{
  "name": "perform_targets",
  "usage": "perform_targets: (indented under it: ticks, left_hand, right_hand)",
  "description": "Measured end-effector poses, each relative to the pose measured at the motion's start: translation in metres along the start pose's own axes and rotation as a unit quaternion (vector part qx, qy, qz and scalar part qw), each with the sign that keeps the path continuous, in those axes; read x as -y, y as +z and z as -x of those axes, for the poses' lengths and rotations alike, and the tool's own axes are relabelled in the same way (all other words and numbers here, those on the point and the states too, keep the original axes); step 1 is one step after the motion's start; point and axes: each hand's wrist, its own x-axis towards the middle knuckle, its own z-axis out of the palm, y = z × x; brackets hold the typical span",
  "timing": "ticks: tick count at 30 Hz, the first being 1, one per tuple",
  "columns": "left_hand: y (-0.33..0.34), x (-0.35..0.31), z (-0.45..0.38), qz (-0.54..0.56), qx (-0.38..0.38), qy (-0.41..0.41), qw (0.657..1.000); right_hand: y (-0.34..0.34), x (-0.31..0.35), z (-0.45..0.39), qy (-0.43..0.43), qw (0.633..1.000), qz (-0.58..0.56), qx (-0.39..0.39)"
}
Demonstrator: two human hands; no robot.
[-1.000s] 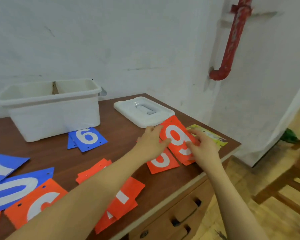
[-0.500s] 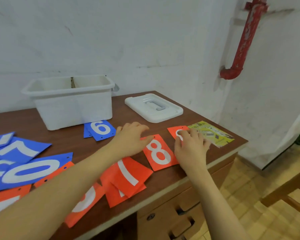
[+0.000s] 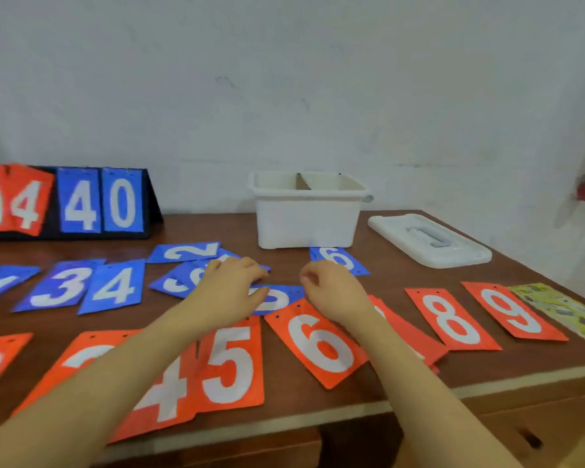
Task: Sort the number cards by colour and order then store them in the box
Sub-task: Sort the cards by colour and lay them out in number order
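The sorting step is in hand: the orange cards lie in a row along the near edge of the worktop (image 3: 402, 288), with the orange 5 (image 3: 232, 363), orange 6 (image 3: 318, 346), orange 8 (image 3: 451, 319) and orange 9 (image 3: 512, 310) readable, while the blue cards are only partly ordered. The left hand (image 3: 228, 292) rests on a blue card (image 3: 274, 298) lying between both hands; its grip looks loosely curled on the card, thumb at the edge. The right hand (image 3: 331, 288), at 3 o'clock from that card, has its fingers curled and seems to hold nothing. Next, I think, this card must go beside the blue 4 (image 3: 115, 285). The white box (image 3: 306, 217) stands open at 12 o'clock, well apart from the hands.
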Motion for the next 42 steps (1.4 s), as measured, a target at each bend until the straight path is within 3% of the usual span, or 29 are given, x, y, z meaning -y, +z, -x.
perform_targets:
  ticks: [6,9,13,17,22,24,27,30,36,42]
  left_hand:
    - [-0.006,0.080,0.021,-0.013,0.078,-0.101,0.992]
    - [-0.007,0.109,0.028,-0.012,0.130,-0.134,0.982]
    - [-0.010,0.140,0.033,0.014,0.174,-0.135,0.975]
    - [-0.010,0.147,0.039,0.027,0.153,-0.107,0.982]
    - [-0.013,0.149,0.043,0.075,0.103,-0.075,0.989]
    - [-0.013,0.156,0.044,0.041,0.095,-0.086,0.991]
    - [-0.013,0.169,0.048,-0.027,0.150,-0.137,0.979]
    - [-0.016,0.183,0.057,0.009,0.201,-0.149,0.968]
    - [-0.021,0.200,0.055,0.055,0.143,-0.119,0.981]
    - [-0.015,0.214,0.019,0.022,0.100,-0.157,0.982]
  right_hand:
    - [0.042,0.060,-0.042,-0.077,0.982,0.014,0.171]
    - [0.067,0.070,-0.058,-0.077,0.964,0.114,0.226]
    - [0.069,0.060,-0.070,-0.001,0.961,0.208,0.184]
    - [0.073,0.069,-0.075,0.010,0.955,0.243,0.170]
    - [0.094,0.100,-0.076,-0.070,0.970,0.137,0.187]
    - [0.097,0.109,-0.077,-0.081,0.970,0.096,0.209]
    - [0.092,0.114,-0.078,-0.082,0.969,0.067,0.221]
    - [0.092,0.118,-0.081,-0.083,0.974,0.074,0.199]
    - [0.117,0.143,-0.111,-0.094,0.987,0.066,0.112]
    - [0.142,0.144,-0.177,-0.033,0.986,0.095,0.136]
